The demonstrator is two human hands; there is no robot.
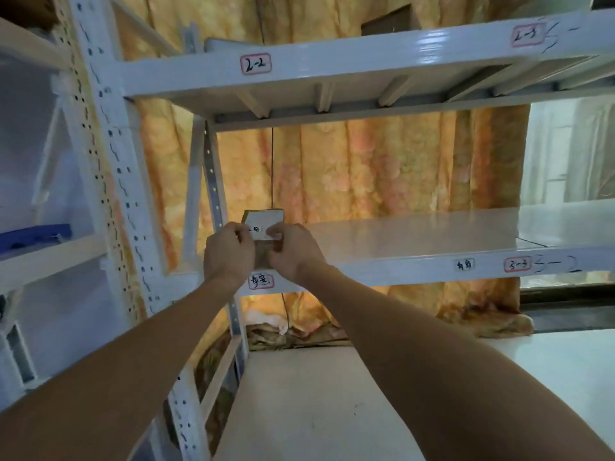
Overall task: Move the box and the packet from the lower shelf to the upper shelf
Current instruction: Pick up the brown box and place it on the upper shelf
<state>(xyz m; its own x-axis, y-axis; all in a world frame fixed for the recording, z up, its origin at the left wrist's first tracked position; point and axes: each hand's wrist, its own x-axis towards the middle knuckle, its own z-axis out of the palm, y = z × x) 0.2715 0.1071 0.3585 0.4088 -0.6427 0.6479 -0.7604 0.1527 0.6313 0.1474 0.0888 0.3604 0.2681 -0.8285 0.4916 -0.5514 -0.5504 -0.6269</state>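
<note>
A small box (264, 218) with a pale top and brown sides is at the left end of the middle shelf (416, 234), above its front edge. My left hand (228, 252) grips its left side and my right hand (291, 251) grips its right side, fingers curled over the top. I cannot tell whether the box rests on the shelf or is lifted off it. The upper shelf (332, 66), labelled 2-2, runs overhead, and I see its underside. No packet shows in this view.
A white perforated upright (109, 154) stands left of the hands. A lower white shelf board (332, 394) lies beneath my forearms. An orange patterned curtain (382, 168) hangs behind the rack. A blue object (36, 236) sits on the neighbouring rack at left.
</note>
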